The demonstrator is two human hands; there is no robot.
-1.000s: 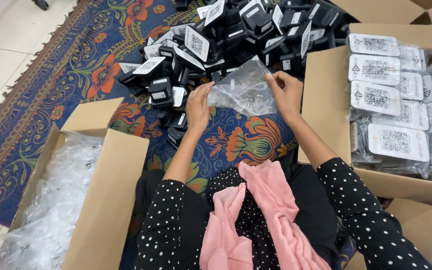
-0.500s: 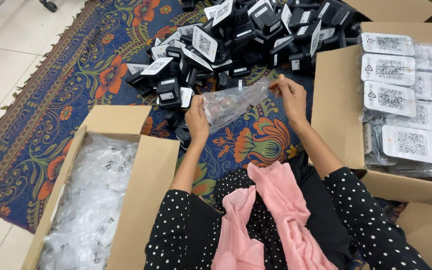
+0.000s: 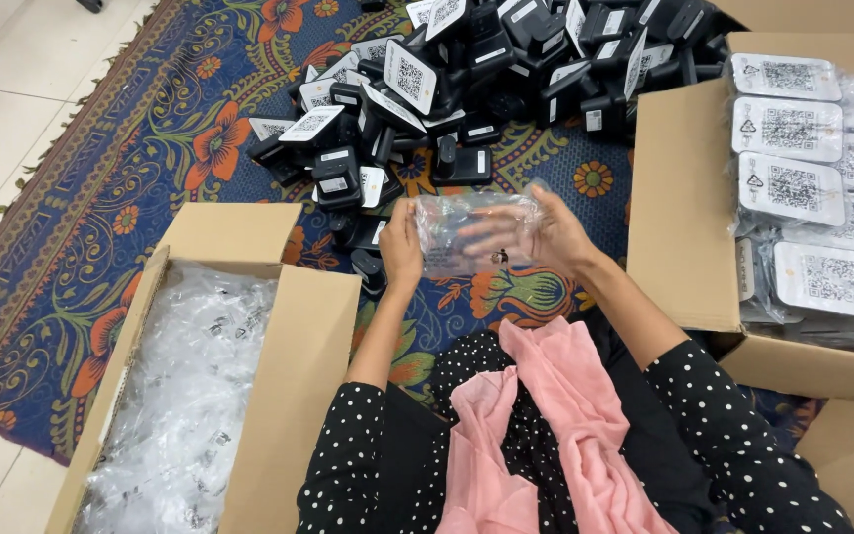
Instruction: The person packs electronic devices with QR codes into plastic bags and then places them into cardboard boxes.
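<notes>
Head view. The person holds a clear plastic bag (image 3: 471, 232) stretched between both hands above a patterned rug (image 3: 150, 188). The left hand (image 3: 402, 247) grips the bag's left edge; the right hand (image 3: 536, 237) lies partly inside or behind the film, fingers spread, grasping the other side. Black devices with white labels (image 3: 467, 69) are heaped just beyond the bag. A cardboard box of empty clear bags (image 3: 190, 396) stands at left; a box of bagged, labelled units (image 3: 803, 188) stands at right. Judged from this, the bag's mouth is best held wide and taut, both edges pinched evenly, so that a device enters without snagging the film.
</notes>
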